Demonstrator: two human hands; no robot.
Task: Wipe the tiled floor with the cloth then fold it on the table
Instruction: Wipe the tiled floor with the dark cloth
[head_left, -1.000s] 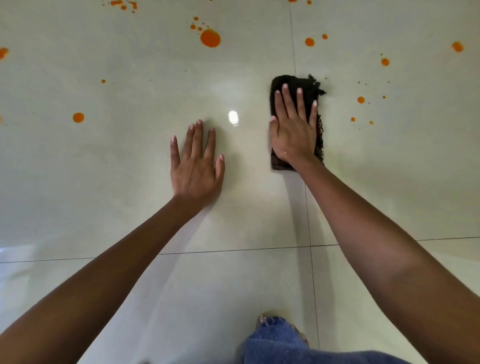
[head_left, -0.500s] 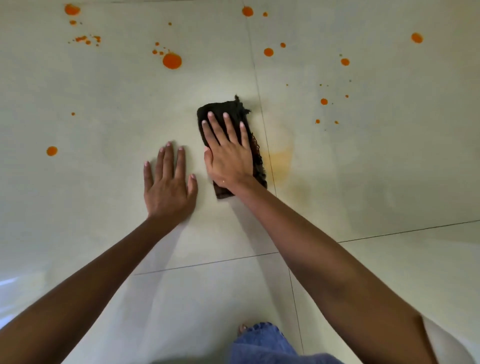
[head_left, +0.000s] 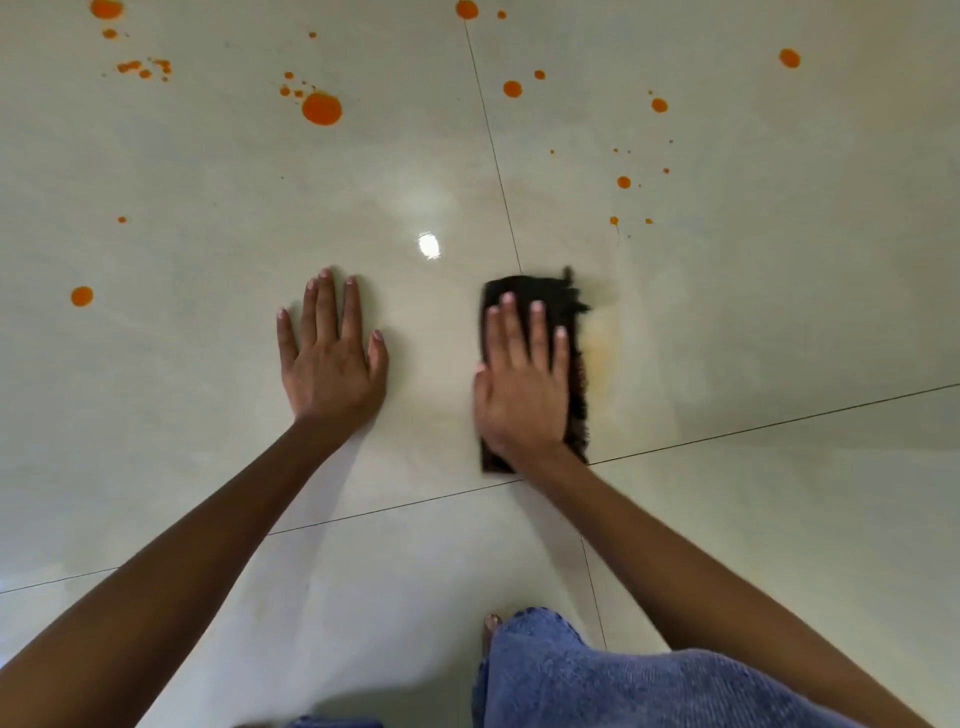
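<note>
A dark folded cloth (head_left: 563, 304) lies flat on the glossy cream tiled floor (head_left: 208, 208), right of centre. My right hand (head_left: 522, 384) presses on it with straight fingers and covers most of it. My left hand (head_left: 332, 358) rests flat on the bare tile to the cloth's left, a hand's width away. A faint orange smear (head_left: 602, 353) marks the tile just right of the cloth. Orange drops spot the floor farther off, the largest drop (head_left: 322, 109) at the upper left of centre.
More orange spots (head_left: 623, 182) lie to the upper right and one spot (head_left: 82, 296) at the far left. Dark grout lines (head_left: 493, 150) cross under the cloth. My knee in blue denim (head_left: 597, 675) fills the bottom edge. A lamp's reflection (head_left: 428, 244) glints between the hands.
My right hand has slid the cloth to the right, away from my left hand, over the grout line. The left hand stays flat on the tile. The camera has shifted.
</note>
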